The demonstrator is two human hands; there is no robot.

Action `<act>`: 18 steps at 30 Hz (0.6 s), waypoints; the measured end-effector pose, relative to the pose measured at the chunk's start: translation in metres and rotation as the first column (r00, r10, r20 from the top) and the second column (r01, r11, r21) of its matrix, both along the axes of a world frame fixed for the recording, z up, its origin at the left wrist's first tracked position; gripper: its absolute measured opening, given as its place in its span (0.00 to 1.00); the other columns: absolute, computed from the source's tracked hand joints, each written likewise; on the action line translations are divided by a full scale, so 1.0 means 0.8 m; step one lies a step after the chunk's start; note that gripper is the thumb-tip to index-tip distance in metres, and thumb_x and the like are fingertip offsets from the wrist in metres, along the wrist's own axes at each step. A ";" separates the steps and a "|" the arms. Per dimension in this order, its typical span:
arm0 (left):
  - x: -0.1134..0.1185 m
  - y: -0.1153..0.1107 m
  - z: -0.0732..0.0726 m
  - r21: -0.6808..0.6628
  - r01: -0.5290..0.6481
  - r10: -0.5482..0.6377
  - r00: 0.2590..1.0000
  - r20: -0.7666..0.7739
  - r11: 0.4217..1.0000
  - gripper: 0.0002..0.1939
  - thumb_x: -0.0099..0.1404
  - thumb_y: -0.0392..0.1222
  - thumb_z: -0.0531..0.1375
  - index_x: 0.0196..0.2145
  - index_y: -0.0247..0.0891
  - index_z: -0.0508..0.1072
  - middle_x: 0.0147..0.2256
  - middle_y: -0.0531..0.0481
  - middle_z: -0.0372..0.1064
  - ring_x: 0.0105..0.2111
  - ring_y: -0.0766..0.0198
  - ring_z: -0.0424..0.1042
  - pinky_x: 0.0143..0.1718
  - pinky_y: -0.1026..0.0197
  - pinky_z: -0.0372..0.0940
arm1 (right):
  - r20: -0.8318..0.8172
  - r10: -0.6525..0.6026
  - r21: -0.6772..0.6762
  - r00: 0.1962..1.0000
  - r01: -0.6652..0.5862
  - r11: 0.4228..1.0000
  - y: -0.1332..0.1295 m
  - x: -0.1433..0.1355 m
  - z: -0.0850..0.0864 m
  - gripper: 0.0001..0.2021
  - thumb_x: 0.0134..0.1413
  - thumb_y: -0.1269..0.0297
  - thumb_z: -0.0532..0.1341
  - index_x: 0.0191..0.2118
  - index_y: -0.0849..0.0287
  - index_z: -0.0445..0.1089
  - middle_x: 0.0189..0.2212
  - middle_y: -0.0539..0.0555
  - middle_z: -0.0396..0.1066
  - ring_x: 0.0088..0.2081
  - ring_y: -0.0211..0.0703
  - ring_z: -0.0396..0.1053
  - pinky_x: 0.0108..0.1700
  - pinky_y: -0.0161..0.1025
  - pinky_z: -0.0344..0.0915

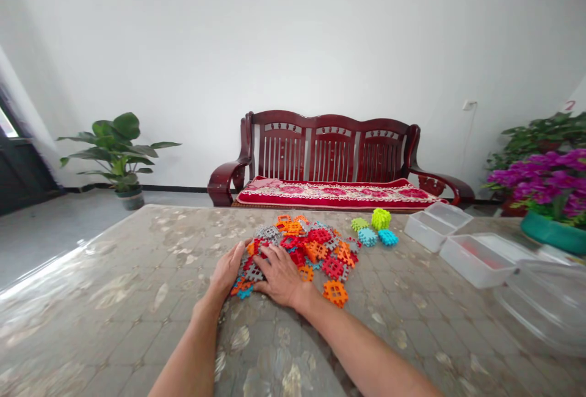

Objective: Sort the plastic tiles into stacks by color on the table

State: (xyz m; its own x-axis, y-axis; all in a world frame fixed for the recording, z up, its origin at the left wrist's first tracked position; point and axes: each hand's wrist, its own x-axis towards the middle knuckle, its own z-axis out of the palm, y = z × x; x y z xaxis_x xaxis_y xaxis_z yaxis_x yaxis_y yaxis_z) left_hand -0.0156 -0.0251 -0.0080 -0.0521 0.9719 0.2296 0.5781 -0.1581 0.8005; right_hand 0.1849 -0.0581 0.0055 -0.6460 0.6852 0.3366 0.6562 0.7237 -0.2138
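A loose heap of plastic interlocking building pieces (pixel 315 250) in red, orange, grey and blue lies on the table in front of me. Along the left edge of this heap rests my left hand (pixel 227 267), its fingers stretched out and pointing away from me. My right hand (pixel 280 276) lies palm down over the near side of the heap, with fingers spread on the pieces. What is under its palm is hidden. Close to my right wrist sits an orange square piece (pixel 336 293) with a grid of holes, at the heap's near edge.
Right of the heap stand small stacks of pieces: yellow-green (pixel 381 218) and blue (pixel 388 237) among them. Clear plastic boxes (pixel 476 262) stand farther right, near a teal flowerpot (pixel 553 232). A patterned cloth covers the table (pixel 137 299); a wooden bench (pixel 332 146) is beyond it.
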 end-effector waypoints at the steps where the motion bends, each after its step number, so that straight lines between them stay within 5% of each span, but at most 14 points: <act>1: 0.001 -0.002 0.003 -0.006 0.007 -0.007 1.000 -0.009 1.000 0.33 0.70 0.56 0.38 0.55 0.39 0.74 0.55 0.48 0.73 0.58 0.57 0.69 0.62 0.53 0.59 | -0.019 -0.002 -0.002 1.000 0.002 1.000 0.002 0.000 0.002 0.33 0.61 0.49 0.60 0.67 0.53 0.54 0.68 0.60 0.53 0.69 0.56 0.47 0.68 0.60 0.48; 5: 0.006 -0.006 0.009 -0.007 0.018 -0.019 0.995 -0.093 1.000 0.33 0.69 0.58 0.40 0.55 0.39 0.74 0.56 0.48 0.73 0.59 0.56 0.68 0.62 0.54 0.59 | -0.073 -0.042 0.049 0.996 0.046 0.998 -0.020 0.031 0.011 0.41 0.54 0.47 0.65 0.69 0.54 0.50 0.69 0.61 0.50 0.70 0.59 0.41 0.69 0.63 0.43; 10: 0.011 -0.007 0.007 0.001 0.031 -0.029 0.953 -0.302 1.000 0.28 0.69 0.56 0.44 0.54 0.43 0.75 0.57 0.48 0.72 0.59 0.56 0.68 0.63 0.52 0.57 | -0.016 -0.133 0.115 0.991 0.134 0.984 -0.061 0.122 0.000 0.46 0.50 0.47 0.68 0.70 0.53 0.50 0.70 0.61 0.47 0.70 0.62 0.38 0.69 0.65 0.38; 18: 0.008 -0.002 -0.007 0.044 0.002 0.016 0.916 -0.401 0.999 0.25 0.68 0.53 0.49 0.54 0.43 0.74 0.58 0.48 0.71 0.58 0.56 0.69 0.61 0.53 0.59 | -0.052 -0.322 0.164 0.945 0.326 0.931 -0.018 0.214 -0.029 0.39 0.56 0.55 0.64 0.69 0.56 0.50 0.68 0.61 0.51 0.69 0.57 0.44 0.68 0.61 0.47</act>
State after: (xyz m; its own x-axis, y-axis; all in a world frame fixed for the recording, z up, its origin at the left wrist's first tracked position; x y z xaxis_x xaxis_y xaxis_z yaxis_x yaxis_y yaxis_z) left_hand -0.0095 -0.0271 -0.0135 0.0468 0.9605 0.2742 0.8505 -0.1822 0.4933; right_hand 0.3560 -0.0726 -0.0175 -0.3884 0.7880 0.4777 0.8573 0.4991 -0.1262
